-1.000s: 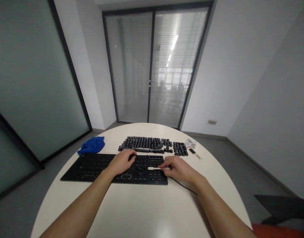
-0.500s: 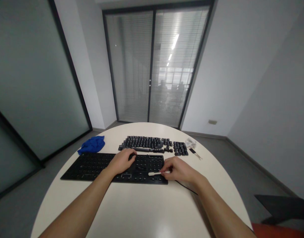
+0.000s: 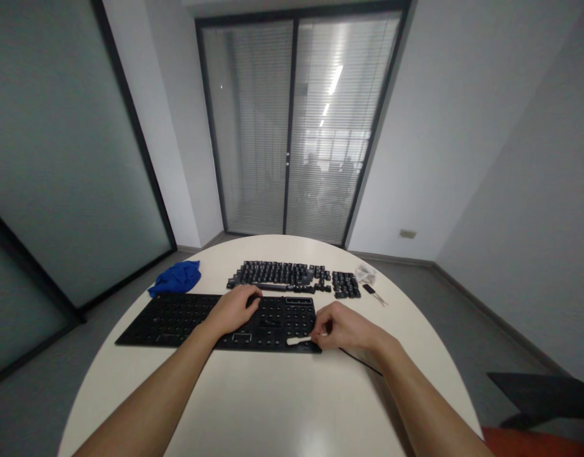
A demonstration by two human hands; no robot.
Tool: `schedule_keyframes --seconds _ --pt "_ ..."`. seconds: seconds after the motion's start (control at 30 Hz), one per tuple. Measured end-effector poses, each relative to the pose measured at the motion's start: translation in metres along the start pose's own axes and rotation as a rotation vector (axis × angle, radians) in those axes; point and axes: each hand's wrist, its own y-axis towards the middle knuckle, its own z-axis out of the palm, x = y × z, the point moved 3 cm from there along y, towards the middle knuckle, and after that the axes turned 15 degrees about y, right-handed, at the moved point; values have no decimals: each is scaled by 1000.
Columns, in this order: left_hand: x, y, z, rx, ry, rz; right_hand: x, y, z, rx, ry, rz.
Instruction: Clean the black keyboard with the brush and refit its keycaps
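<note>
A black keyboard [image 3: 178, 317] with its keycaps off lies across the table, its bare switch posts showing. My left hand [image 3: 235, 309] rests on its middle, thumb apart from the fingers, which lie at the far edge. At the lower right corner, my right hand [image 3: 331, 325] pinches a white swab [image 3: 298, 341] between thumb and fingers. The swab's broad tip points left over the bottom row of the number pad area; whether it touches the board I cannot tell.
Removed black keycaps [image 3: 277, 274] lie in rows beyond the keyboard. A blue cloth [image 3: 176, 277] sits at the far left. On the right are a clear plastic bag [image 3: 365, 273] and a small puller-like tool [image 3: 375, 294]. A cable [image 3: 361, 361] runs under my right arm.
My right hand and the swab have shifted slightly toward me, the tip now lower on the number pad area. My left hand stays in place.
</note>
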Motion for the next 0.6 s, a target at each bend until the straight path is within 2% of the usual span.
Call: schedule_keyframes --seconds 0.4,0.6 --pt "1 0 1 -12 -13 5 -16 -1 -5 12 62 42" --pt "2 0 2 -13 -26 3 -16 -1 -6 -3 45 46"
